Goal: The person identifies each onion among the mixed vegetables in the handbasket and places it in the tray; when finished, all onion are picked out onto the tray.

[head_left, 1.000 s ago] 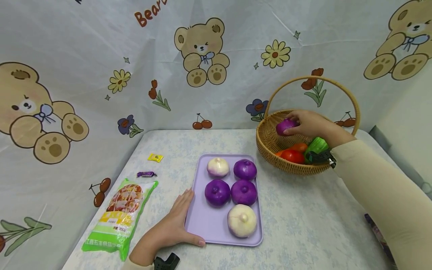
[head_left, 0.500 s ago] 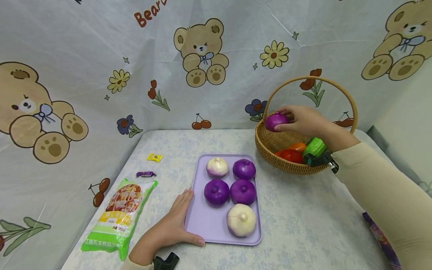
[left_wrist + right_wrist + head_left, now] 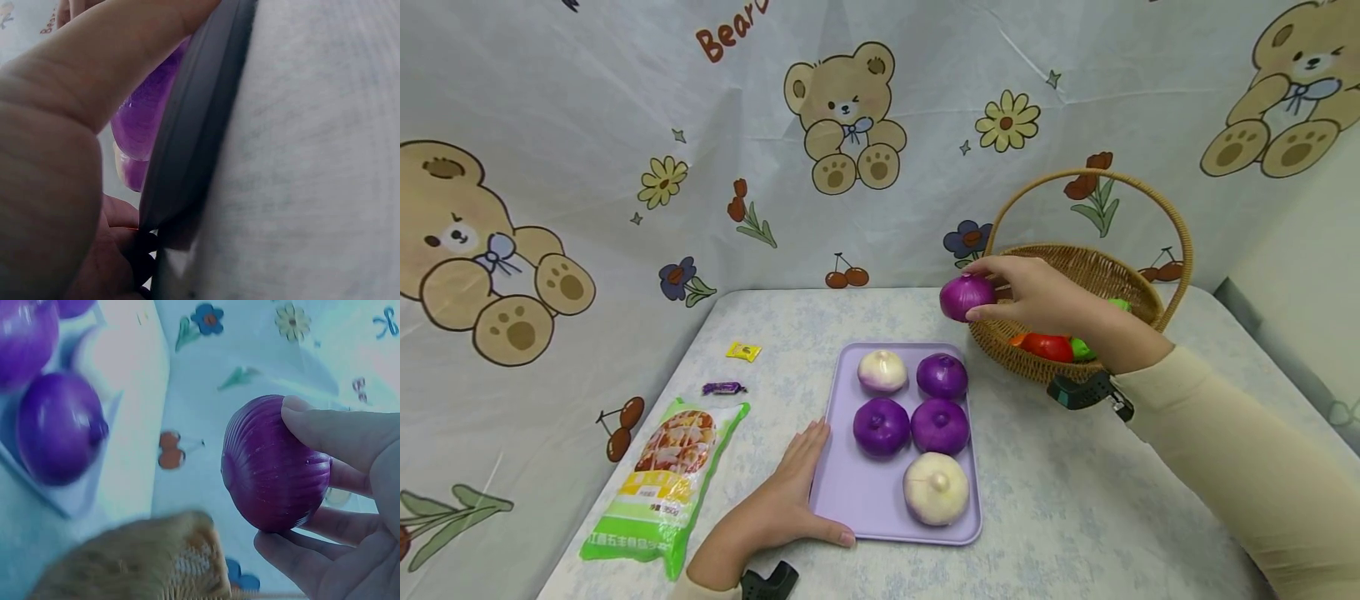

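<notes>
In the head view, my right hand (image 3: 1033, 292) grips a purple onion (image 3: 964, 297) between thumb and fingertips, in the air at the basket's left rim. The right wrist view shows this onion (image 3: 275, 465) close up, with its ribbed skin. My left hand (image 3: 790, 483) touches the left edge of a lilac tray (image 3: 850, 508), fingers extended along it and thumb at the near rim. Several onions stand on the tray, among them a purple onion (image 3: 882, 427), a white-and-purple onion (image 3: 883, 372) and a white onion (image 3: 936, 489).
A wicker basket (image 3: 1097, 271) with a tall handle stands at the back right, holding a red tomato (image 3: 1048, 347) and other vegetables. Left of the tray lie a green food bag (image 3: 662, 487), a purple-wrapped candy (image 3: 724, 388) and a yellow candy (image 3: 743, 351). A printed cloth hangs behind.
My right hand has brought the purple onion left out of the basket, to a place just behind the tray. My left hand and the tray have stayed still.
</notes>
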Demonstrator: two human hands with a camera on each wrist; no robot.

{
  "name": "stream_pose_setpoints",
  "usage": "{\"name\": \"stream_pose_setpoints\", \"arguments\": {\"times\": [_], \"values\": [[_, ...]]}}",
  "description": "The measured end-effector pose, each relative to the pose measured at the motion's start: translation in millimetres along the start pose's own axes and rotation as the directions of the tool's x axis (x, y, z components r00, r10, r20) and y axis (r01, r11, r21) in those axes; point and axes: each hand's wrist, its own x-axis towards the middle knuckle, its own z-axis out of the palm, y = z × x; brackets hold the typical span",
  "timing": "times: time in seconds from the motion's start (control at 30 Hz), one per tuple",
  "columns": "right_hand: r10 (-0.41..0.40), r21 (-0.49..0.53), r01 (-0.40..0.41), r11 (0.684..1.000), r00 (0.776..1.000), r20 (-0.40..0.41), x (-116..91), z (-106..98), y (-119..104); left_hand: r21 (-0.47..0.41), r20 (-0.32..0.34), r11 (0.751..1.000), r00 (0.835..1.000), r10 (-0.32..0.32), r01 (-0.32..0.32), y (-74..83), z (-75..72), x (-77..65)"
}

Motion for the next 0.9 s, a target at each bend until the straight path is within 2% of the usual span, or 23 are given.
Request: {"name": "stream_pose_setpoints", "arguments": {"times": [0.27,0.57,0.9], "values": [[-0.145,0.067,0.142,0.988,0.988,0.047,-0.7,24.9,-21.6,-0.002,0.001,1.0,1.0,-0.005,0.005,0.6,-0.2,-0.2],[-0.259,0.136,0.246,0.96,0.963,0.081,-5.2,50.2,-42.7,-0.01,0.003,1.0,1.0,-0.004,0.004,0.2,-0.4,-0.2],[-0.309,0.115,0.294,0.949,0.941,0.14,-12.8,69.6,-63.9,-0.006,0.001,1.0,1.0,0.005,-0.005,-0.3,-0.3,0.3]]}}
